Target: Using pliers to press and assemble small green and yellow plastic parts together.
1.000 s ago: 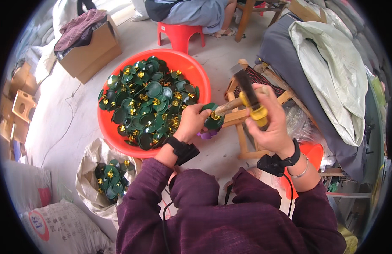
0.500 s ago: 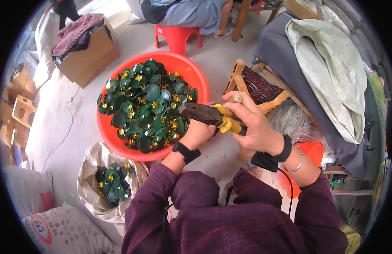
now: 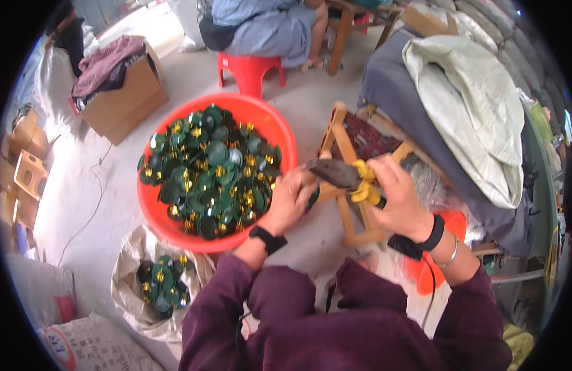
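Observation:
My right hand point(image 3: 398, 196) is closed around the yellow grips of a pair of pliers point(image 3: 337, 174), whose dark metal jaws point left. Beside the jaw tips is my left hand point(image 3: 290, 198), fingers bent together. A dark green edge point(image 3: 313, 196) shows past its fingers, seemingly a round piece held there; most of it is hidden. Left of that hand stands a wide red basin point(image 3: 291, 145), heaped with green round pieces point(image 3: 217, 151) that carry shiny gold bits.
A pale sack point(image 3: 128, 263) holding similar green pieces stands at lower left. Ahead are a cardboard box point(image 3: 126, 99) and a red stool point(image 3: 251, 69) with a seated person. A wooden frame stool point(image 3: 341, 139) and a grey-covered stack point(image 3: 385, 71) lie to the right.
The view has shifted a little. My right hand has moved right with the pliers, and their jaws have drawn from over my left wrist to its fingertips.

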Demonstrator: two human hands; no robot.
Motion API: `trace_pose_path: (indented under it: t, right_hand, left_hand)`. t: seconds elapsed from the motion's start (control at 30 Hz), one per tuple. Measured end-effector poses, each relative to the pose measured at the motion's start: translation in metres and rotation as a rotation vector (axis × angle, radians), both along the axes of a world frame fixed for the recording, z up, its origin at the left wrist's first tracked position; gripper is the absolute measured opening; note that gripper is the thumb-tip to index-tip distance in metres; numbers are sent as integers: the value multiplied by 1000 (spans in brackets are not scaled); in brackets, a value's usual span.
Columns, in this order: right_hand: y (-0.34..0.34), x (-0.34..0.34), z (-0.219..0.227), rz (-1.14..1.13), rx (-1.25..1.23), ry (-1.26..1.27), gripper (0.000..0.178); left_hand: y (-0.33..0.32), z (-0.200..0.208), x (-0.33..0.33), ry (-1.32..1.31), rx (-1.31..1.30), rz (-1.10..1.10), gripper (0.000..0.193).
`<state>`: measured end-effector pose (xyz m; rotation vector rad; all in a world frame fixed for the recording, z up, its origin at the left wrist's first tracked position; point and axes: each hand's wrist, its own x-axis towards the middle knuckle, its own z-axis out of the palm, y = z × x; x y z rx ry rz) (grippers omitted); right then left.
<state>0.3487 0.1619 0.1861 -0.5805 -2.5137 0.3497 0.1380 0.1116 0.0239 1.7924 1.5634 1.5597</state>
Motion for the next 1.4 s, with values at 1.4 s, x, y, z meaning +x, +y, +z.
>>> trace_pose_path:
  t: [1.4]
  right_hand:
    - [-2,-11,-4,10,-264,349,52]
  left_hand:
    - [-127,-8,-161,284,-329,740,28]
